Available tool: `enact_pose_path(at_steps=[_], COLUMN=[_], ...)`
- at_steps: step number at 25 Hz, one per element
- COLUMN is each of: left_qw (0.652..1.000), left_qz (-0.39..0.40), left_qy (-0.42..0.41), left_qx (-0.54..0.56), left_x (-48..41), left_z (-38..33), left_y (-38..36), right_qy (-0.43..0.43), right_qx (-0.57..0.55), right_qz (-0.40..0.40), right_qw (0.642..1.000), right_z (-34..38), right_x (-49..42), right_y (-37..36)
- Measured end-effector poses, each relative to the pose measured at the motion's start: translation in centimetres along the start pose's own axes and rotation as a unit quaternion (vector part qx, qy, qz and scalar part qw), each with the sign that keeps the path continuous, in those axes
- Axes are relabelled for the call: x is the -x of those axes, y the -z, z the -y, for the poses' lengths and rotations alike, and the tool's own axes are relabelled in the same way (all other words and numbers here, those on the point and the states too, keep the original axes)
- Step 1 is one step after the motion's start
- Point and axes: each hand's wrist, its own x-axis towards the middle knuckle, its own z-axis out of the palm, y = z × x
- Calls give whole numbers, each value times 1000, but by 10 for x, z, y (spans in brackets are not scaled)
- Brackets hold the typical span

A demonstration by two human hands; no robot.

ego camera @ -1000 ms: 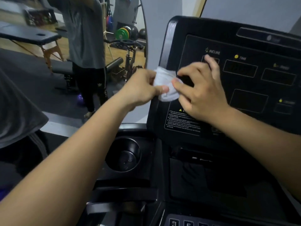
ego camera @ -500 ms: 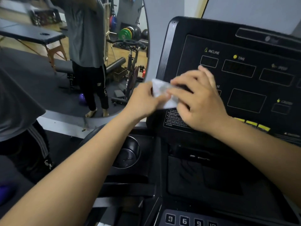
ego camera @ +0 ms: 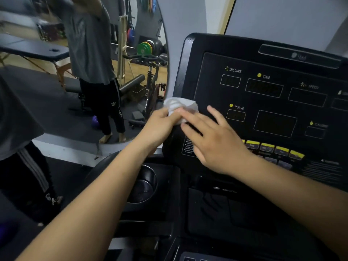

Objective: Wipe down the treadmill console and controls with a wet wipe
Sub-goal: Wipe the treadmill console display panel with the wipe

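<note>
At the very bottom, nearest to the camera, a row of small keys [ego camera: 190, 259] is just visible, and above it lies a dark tray [ego camera: 244, 213] with a round cup holder [ego camera: 143, 185] on its left side. Both forearms reach forward over these parts, and the two hands meet at the lower left corner of the console [ego camera: 273, 44]. The left hand [ego camera: 160, 127] has its fingers curled round a white wet wipe [ego camera: 180, 107], which is bunched up and sits against the left edge of the panel, just beside the PULSE window. The right hand [ego camera: 212, 142] lies on the panel with fingers nearly straight and spread, and its forefinger rests on the wipe; its thumb is hidden. I judge that the wipe is being arranged or opened for wiping, so most of the surface is not yet done. The next move calls for a flatter wipe under one hand, then even strokes across the display windows and gentle pressure over the yellow buttons [ego camera: 273, 148], so that no key is pushed in. Farther away, left of the console, a round mirror [ego camera: 75, 110] shows a standing person, an exercise bike and coloured weight plates [ego camera: 144, 48].
</note>
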Motion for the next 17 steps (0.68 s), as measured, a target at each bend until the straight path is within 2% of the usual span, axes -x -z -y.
enact_pose_path(at_steps=[2, 4, 7, 9, 11, 14, 17], left_qw=[996, 998, 991, 974, 957, 924, 935], left_qz=[32, 8, -60, -95, -126, -114, -115], left_qy=[50, 15, -108, -155, -177, -175, -145], left_qx=[60, 60, -56, -135, -194, -319, -301], left_x=[7, 0, -38, -66, -90, -113, -122], left_z=[8, -4, -57, -100, -135, -170, -165], left_y=[0, -5, -7, -10, -20, -36, -32], right_qy=[-1, -27, -96, -134, -163, -200, -205], right_qx=[5, 27, 66, 79, 86, 56, 41], right_qz=[-1, -13, -6, 20, 31, 38, 39], right_qw=[1000, 999, 993, 988, 982, 978, 977], right_z=[9, 2, -28, -57, -84, -105, -103], right_x=[6, -3, -35, -59, -77, -93, -97], right_y=[-5, -1, 18, 34, 49, 57, 56])
